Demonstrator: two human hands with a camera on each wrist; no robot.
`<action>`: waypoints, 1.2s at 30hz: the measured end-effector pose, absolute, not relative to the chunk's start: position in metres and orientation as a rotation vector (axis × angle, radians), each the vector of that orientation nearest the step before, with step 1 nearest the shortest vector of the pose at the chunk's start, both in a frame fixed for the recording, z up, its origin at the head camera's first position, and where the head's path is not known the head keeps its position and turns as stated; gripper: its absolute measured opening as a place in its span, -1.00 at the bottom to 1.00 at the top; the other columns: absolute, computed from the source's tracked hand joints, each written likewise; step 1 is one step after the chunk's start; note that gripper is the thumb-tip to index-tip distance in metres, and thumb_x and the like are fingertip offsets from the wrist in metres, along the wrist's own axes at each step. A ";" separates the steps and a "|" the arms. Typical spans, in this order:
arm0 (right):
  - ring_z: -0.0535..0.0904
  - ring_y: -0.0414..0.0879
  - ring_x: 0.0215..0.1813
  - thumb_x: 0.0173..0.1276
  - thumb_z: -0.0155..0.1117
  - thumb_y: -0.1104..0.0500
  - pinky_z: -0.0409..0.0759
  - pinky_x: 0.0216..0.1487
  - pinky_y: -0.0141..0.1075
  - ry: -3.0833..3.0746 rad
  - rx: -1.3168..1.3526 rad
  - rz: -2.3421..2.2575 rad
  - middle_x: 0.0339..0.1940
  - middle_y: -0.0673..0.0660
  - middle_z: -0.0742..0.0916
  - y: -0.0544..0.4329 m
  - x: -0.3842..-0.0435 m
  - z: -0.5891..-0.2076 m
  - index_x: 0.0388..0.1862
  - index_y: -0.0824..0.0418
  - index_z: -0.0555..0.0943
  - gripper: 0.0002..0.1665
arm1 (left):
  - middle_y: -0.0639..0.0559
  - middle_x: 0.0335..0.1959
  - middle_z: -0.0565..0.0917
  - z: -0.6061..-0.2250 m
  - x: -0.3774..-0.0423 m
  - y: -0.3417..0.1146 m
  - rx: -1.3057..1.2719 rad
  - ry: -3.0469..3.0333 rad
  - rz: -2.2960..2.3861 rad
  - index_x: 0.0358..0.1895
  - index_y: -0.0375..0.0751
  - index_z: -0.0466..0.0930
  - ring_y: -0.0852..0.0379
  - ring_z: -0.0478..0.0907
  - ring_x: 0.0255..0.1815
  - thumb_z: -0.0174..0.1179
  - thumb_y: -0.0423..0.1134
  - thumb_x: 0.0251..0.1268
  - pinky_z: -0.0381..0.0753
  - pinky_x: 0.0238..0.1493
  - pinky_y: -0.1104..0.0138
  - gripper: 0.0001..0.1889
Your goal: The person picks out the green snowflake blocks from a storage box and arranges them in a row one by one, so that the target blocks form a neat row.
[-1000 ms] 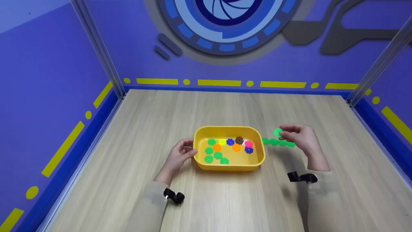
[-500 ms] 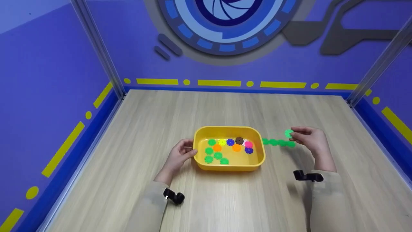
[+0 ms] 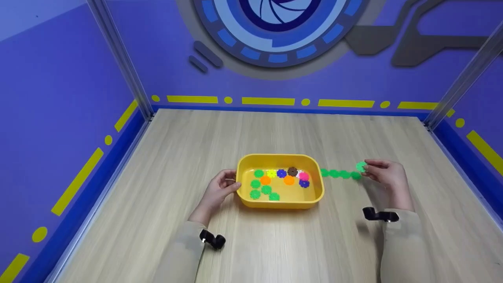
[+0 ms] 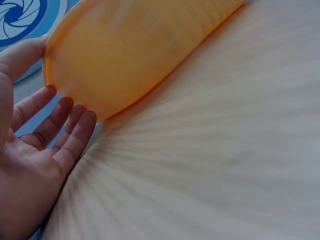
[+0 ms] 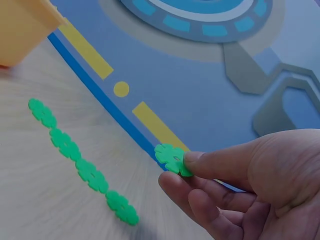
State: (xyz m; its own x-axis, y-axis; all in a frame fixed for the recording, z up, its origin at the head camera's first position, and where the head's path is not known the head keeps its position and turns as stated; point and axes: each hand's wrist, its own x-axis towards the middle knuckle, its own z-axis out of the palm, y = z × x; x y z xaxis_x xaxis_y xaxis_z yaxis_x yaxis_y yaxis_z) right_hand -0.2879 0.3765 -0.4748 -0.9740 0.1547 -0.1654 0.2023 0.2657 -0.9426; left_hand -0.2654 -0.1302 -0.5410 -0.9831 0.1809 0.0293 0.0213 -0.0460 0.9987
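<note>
A green notched disc (image 5: pixel 170 158) is pinched by the right hand (image 3: pixel 388 176) near the right end of a row of four matching discs (image 3: pixel 344 174). Multicoloured discs (image 3: pixel 266 190) are spread in the yellow box (image 3: pixel 279 204), gripped by the left hand (image 3: pixel 215 190).

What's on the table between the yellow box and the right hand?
Four green pieces in a row lie between the yellow box and the right hand, in the head view.

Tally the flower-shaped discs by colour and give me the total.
Green discs: 10 (5 in the yellow tray, 4 in the row on the table, 1 in the right hand)
Orange discs: 2
Blue discs: 2
Yellow disc: 1
Brown disc: 1
Pink disc: 1
White disc, partly hidden: 1
Total visible: 18
</note>
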 end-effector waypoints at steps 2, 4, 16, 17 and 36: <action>0.76 -0.37 -0.29 0.51 0.26 0.23 0.71 -0.14 -0.48 2.488 0.389 -1.813 -0.40 -0.36 0.73 0.379 -0.288 -0.478 0.43 0.50 0.42 -0.39 | -0.24 0.15 0.59 -0.541 -0.266 -0.130 0.212 2.087 2.184 0.29 -0.32 0.49 0.13 0.59 0.01 0.35 -0.35 0.34 0.64 0.00 0.38 -0.51; 0.75 -0.38 -0.30 0.51 0.25 0.23 0.71 -0.16 -0.47 2.514 0.428 -1.779 -0.42 -0.36 0.72 0.381 -0.289 -0.482 0.42 0.49 0.43 -0.41 | -0.25 0.15 0.59 -0.542 -0.266 -0.130 0.207 2.090 2.183 0.29 -0.33 0.48 0.14 0.59 0.00 0.35 -0.35 0.34 0.64 -0.01 0.39 -0.52; 0.71 -0.35 -0.35 0.52 0.20 0.26 0.69 -0.25 -0.47 2.588 0.580 -1.650 -0.38 -0.19 0.74 0.387 -0.289 -0.496 0.36 0.47 0.51 -0.50 | -0.22 0.14 0.60 -0.543 -0.267 -0.131 0.232 2.104 2.168 0.30 -0.33 0.47 0.14 0.59 0.01 0.37 -0.31 0.33 0.65 0.00 0.40 -0.49; 0.71 -0.35 -0.36 0.52 0.20 0.26 0.68 -0.26 -0.47 2.598 0.583 -1.640 -0.38 -0.19 0.73 0.387 -0.289 -0.496 0.35 0.47 0.51 -0.50 | -0.21 0.14 0.60 -0.543 -0.267 -0.131 0.234 2.106 2.168 0.30 -0.34 0.47 0.15 0.59 0.01 0.37 -0.31 0.33 0.65 -0.01 0.40 -0.49; 0.64 -0.36 -0.40 0.48 0.23 0.25 0.64 -0.31 -0.48 2.721 0.541 -1.493 -0.40 -0.12 0.75 0.384 -0.289 -0.498 0.24 0.52 0.58 -0.54 | -0.28 0.14 0.59 -0.541 -0.266 -0.129 0.229 2.094 2.193 0.29 -0.39 0.46 0.14 0.58 0.00 0.32 -0.40 0.34 0.63 -0.01 0.41 -0.52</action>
